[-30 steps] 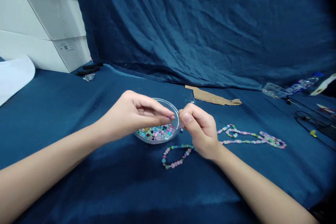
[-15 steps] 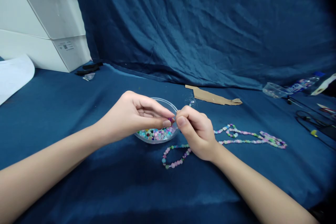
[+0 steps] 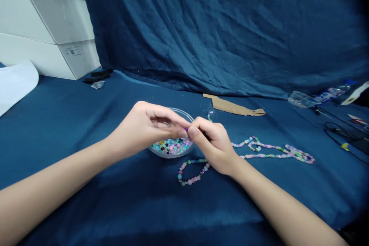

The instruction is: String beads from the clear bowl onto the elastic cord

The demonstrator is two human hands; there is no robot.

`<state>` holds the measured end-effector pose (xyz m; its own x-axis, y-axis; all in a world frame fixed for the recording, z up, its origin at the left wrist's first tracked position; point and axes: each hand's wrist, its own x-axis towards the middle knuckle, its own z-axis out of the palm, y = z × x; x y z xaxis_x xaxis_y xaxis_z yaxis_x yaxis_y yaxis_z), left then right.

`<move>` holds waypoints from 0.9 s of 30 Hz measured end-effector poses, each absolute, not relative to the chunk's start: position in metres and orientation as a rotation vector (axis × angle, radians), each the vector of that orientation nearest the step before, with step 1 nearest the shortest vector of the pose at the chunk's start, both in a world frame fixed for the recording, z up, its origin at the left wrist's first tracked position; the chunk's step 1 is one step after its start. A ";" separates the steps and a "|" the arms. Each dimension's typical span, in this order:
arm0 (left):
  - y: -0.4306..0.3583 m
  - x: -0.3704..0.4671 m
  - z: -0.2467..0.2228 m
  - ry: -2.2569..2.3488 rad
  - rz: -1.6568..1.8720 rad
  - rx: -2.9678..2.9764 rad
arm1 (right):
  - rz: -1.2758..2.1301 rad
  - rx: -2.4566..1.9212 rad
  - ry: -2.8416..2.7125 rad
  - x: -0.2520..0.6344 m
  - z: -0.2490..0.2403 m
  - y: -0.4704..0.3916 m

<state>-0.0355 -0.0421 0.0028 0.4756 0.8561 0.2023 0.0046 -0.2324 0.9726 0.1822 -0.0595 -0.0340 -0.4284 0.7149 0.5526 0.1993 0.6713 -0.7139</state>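
Observation:
My left hand (image 3: pixel 154 125) pinches a purple bead (image 3: pixel 186 129) between thumb and fingertips, above a clear bowl (image 3: pixel 170 156) of small coloured beads (image 3: pixel 173 146). My right hand (image 3: pixel 215 144) is closed in a pinch, its fingertips meeting the left ones at the bead. What the right fingers grip is too small to make out. A long strand of pastel beads (image 3: pixel 271 155) lies on the cloth. Part of it passes behind my right hand, and a loop of beads (image 3: pixel 193 180) shows below that hand.
Blue cloth (image 3: pixel 138 207) covers the table and hangs behind. A torn cardboard strip (image 3: pixel 236 107) lies beyond the hands. On the right are a clear container (image 3: pixel 302 100), a plastic bottle (image 3: pixel 336 91) and dark cables (image 3: pixel 340 130). White boxes (image 3: pixel 49 27) stand at the left.
My right hand has moved slightly left, so its fingertips now touch the left hand's at the purple bead. The left hand has barely shifted.

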 end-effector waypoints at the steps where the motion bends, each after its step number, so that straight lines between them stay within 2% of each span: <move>1: -0.042 -0.036 0.003 0.735 0.959 1.603 | 0.735 -0.710 -1.957 0.183 -0.034 -0.059; 5: -0.046 -0.036 0.006 0.675 1.016 1.624 | 0.866 -0.660 -1.948 0.186 -0.033 -0.058; 11: -0.044 -0.037 0.013 0.720 1.041 1.797 | 0.720 -0.597 -1.961 0.187 -0.032 -0.057; 13: -0.033 -0.037 0.013 0.831 0.901 2.044 | 0.719 -0.637 -1.879 0.187 -0.033 -0.055; 16: -0.014 -0.034 0.007 1.031 0.467 2.590 | 0.798 -0.648 -1.716 0.189 -0.033 -0.051; 19: 0.000 -0.027 -0.001 1.096 0.110 2.805 | 0.955 -0.596 -1.559 0.190 -0.033 -0.049; 22: 0.006 -0.019 -0.008 1.168 0.009 2.843 | 1.023 -0.591 -1.525 0.190 -0.032 -0.049; 27: 0.008 -0.014 -0.007 1.196 0.041 2.819 | 1.050 -0.612 -1.565 0.189 -0.032 -0.051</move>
<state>-0.0137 0.0077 -0.0067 0.6951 0.7189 -0.0062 0.7167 -0.6923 0.0835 0.1888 -0.0507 -0.0324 -0.2656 0.8272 0.4952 -0.1450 0.4736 -0.8687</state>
